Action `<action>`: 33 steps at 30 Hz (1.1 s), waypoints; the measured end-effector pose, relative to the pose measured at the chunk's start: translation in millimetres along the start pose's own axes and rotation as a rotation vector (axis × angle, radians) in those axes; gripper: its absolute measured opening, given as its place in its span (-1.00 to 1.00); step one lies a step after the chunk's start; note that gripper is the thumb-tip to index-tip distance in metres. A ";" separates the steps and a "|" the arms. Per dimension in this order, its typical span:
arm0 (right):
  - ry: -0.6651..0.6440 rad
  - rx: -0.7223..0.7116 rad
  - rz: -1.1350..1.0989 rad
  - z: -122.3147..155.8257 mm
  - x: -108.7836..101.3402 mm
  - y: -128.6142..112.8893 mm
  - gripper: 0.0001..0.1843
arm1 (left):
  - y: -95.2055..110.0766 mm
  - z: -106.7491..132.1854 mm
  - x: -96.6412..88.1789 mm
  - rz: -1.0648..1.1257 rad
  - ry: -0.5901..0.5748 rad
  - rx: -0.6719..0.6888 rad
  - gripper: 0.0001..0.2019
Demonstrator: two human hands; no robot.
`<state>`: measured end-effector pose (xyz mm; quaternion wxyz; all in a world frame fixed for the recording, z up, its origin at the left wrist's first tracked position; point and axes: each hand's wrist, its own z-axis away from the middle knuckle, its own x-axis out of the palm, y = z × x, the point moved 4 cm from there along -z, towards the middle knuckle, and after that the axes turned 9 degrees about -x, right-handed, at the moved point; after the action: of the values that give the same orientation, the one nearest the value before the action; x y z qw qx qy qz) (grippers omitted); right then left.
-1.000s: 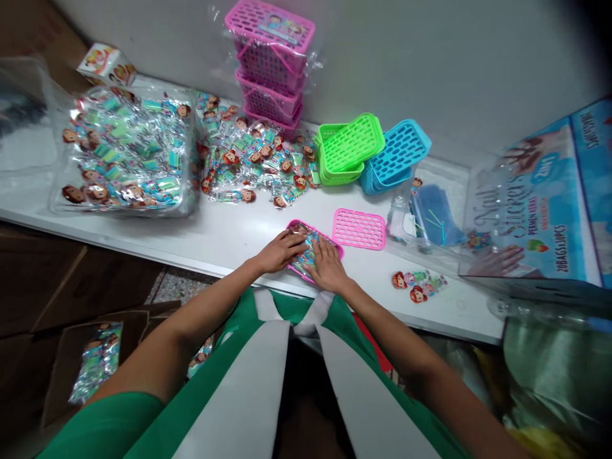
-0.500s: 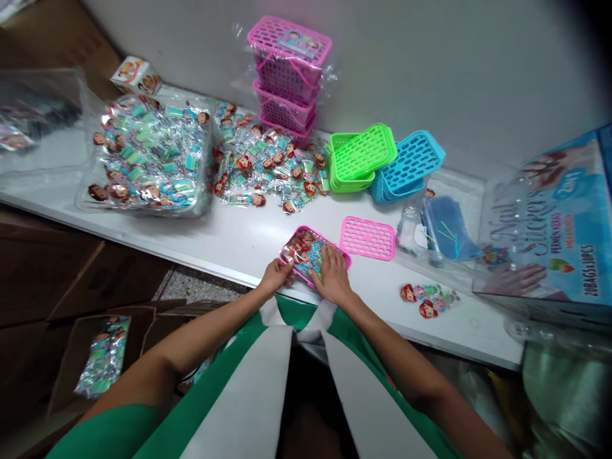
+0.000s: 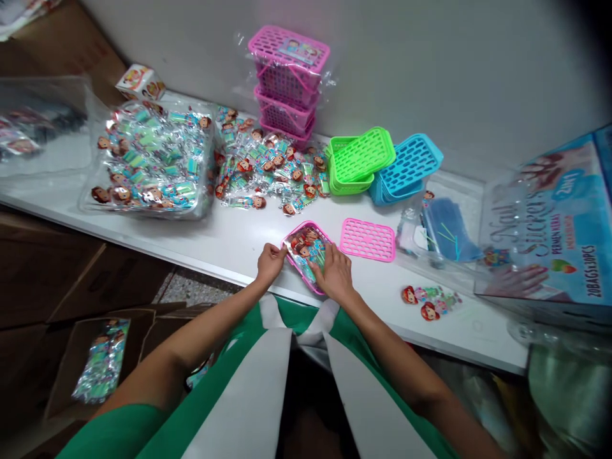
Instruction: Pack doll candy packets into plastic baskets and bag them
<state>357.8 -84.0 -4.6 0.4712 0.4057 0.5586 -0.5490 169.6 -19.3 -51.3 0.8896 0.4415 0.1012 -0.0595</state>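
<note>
A small pink basket (image 3: 306,233) filled with wrapped doll-face packets sits near the white table's front edge. My left hand (image 3: 270,262) pinches the basket's left corner with curled fingers. My right hand (image 3: 335,274) lies on the packets inside the basket, fingers pressing down on them. A loose pink lattice lid (image 3: 368,240) lies flat just right of the basket, untouched.
A heap of wrapped packets (image 3: 268,167) and a clear bag of them (image 3: 148,162) lie at the back left. Stacked pink baskets (image 3: 287,80), green lids (image 3: 361,158) and blue lids (image 3: 406,166) stand by the wall. A nail-sticker box (image 3: 549,223) is at the right. Loose packets (image 3: 428,299) lie near the edge.
My left hand slid off the packets to the basket's left corner and closed on it. My right hand stayed on the packets. The camera view shifted slightly.
</note>
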 end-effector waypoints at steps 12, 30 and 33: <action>0.022 -0.079 0.007 -1.4 -5.6 -6.4 0.00 | 15.3 -12.6 2.6 0.189 0.002 0.003 -0.75; -0.120 -0.146 0.048 2.2 5.1 3.2 -0.13 | 18.5 -4.9 -0.8 -0.043 0.141 0.254 -0.90; -0.096 -0.142 0.041 2.3 4.5 2.9 -0.12 | 18.5 6.1 -8.2 -0.144 0.217 0.343 -0.83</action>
<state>359.8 -86.4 -9.5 0.5360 0.3557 0.5646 -0.5170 166.1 -12.9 -31.4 0.7787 0.5820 0.2159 -0.0914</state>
